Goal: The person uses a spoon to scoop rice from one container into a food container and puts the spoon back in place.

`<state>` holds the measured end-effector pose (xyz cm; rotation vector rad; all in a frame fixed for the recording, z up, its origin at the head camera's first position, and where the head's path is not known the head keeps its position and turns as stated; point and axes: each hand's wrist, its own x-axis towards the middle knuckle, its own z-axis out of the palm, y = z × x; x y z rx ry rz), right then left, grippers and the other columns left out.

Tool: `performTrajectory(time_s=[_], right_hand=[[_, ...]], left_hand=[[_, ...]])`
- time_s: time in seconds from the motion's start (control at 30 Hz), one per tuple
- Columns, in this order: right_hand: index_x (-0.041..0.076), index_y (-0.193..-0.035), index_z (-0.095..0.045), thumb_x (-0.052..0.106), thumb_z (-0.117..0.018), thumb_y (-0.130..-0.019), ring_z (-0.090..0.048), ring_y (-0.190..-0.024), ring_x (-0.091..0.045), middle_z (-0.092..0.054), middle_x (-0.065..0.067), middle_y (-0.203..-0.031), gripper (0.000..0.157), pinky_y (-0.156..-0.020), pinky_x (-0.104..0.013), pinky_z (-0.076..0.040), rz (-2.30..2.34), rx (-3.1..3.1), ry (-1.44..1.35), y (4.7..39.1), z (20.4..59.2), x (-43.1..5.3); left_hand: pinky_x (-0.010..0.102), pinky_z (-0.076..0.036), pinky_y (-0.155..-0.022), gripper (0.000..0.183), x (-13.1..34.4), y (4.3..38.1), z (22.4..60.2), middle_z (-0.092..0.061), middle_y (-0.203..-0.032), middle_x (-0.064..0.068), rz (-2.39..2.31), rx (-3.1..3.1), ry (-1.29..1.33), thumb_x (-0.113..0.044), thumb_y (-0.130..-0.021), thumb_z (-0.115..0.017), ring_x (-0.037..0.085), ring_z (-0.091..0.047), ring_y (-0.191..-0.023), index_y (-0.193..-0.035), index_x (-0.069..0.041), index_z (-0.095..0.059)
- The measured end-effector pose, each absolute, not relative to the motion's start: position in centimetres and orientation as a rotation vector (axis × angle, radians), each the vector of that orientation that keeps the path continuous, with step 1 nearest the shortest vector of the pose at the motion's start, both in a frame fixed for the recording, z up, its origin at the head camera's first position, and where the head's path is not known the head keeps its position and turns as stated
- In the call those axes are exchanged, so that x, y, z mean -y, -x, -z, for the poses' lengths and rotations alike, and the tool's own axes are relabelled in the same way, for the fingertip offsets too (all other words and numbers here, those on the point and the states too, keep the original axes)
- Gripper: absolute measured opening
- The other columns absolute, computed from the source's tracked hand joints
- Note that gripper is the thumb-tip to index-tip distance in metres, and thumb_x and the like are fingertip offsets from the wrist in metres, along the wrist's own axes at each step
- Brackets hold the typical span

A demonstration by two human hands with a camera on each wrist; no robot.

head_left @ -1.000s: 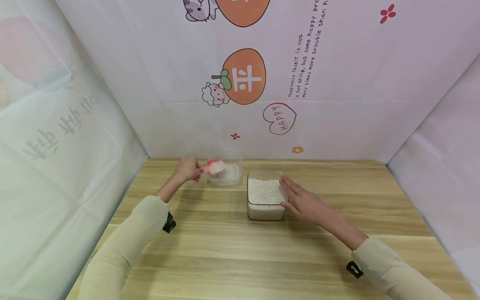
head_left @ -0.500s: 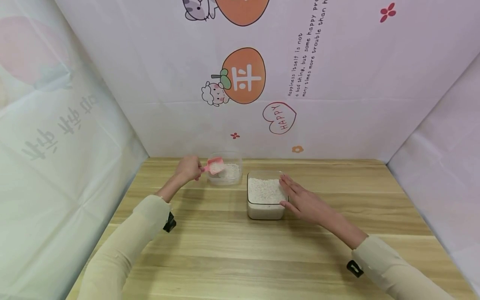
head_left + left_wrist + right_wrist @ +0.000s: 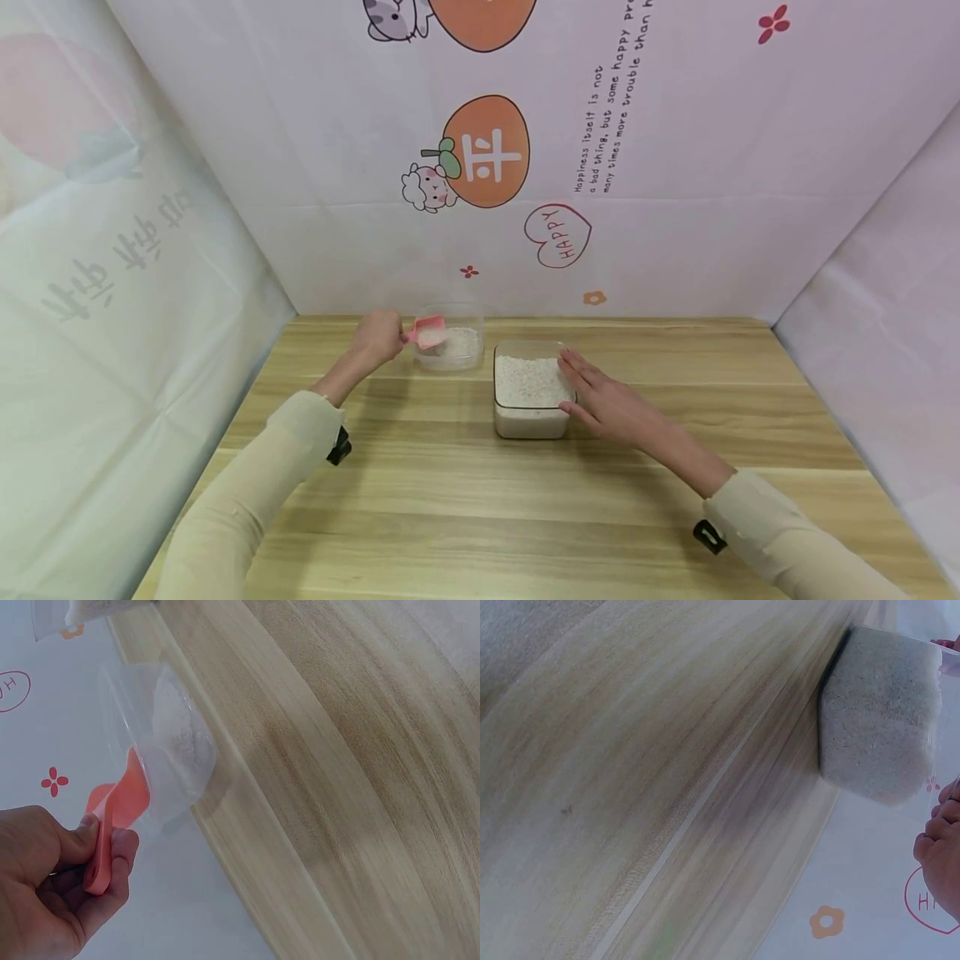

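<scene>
My left hand (image 3: 378, 335) pinches the handle of a pink scoop (image 3: 428, 324) between thumb and curled fingers. The scoop tilts over a small clear plastic container (image 3: 448, 363), with some white rice-like grain in its bowl. More of that grain (image 3: 461, 342) lies inside the small container. In the left wrist view the grip on the scoop (image 3: 124, 796) shows plainly. My right hand (image 3: 618, 408) rests with extended fingers along the right rim of a larger clear container (image 3: 531, 427), which holds plenty of the same grain (image 3: 531, 379). The right wrist view catches only part of that hand (image 3: 943, 862).
Both containers stand on a wood-grain table (image 3: 480, 500), close to its back edge. White printed sheeting (image 3: 675, 250) rises behind the table and along both sides. The larger container stands right of the small one and nearer to me.
The scoop has tipped a little further over the small container, and less grain shows in its bowl. My left wrist has turned slightly. The right hand and larger container have stayed put.
</scene>
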<state>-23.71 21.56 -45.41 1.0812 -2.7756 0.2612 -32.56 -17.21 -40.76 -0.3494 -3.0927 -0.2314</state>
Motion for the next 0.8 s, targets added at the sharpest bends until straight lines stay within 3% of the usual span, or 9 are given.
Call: performTrajectory(time_s=[0.3,0.57,0.8], right_hand=[[-0.002,-0.145,-0.024,0.043,-0.041,-0.097,-0.022,-0.140,-0.031,-0.020,-0.018,-0.153,0.067,-0.106,-0.045,-0.031,-0.262,2.776,-1.080,23.60,45.23,-21.47],[-0.003,-0.144,-0.025,0.043,-0.041,-0.097,-0.023,-0.139,-0.032,-0.022,-0.020,-0.152,0.068,-0.105,-0.048,-0.033,-0.245,2.766,-1.083,23.87,45.53,-21.46],[-0.002,-0.145,-0.024,0.045,-0.040,-0.097,-0.021,-0.141,-0.030,-0.020,-0.018,-0.153,0.068,-0.106,-0.045,-0.031,-0.262,2.778,-1.075,23.76,45.46,-21.52]], left_hand=[[0.027,-0.034,-0.046,0.022,17.06,32.47,41.14,-0.058,-0.058,0.001,0.181,3.039,0.379,-0.008,-0.083,-0.064,0.013,-0.039,-0.052,-0.061,-0.008,-0.063],[0.035,-0.047,-0.052,0.015,16.97,32.37,41.23,-0.065,-0.070,0.007,0.093,2.979,0.417,-0.012,-0.082,-0.067,0.019,-0.056,-0.060,-0.068,-0.006,-0.066],[0.037,-0.049,-0.053,0.012,16.89,32.37,41.23,-0.066,-0.071,0.010,0.029,2.936,0.480,-0.011,-0.081,-0.069,0.021,-0.058,-0.059,-0.072,-0.005,-0.066]])
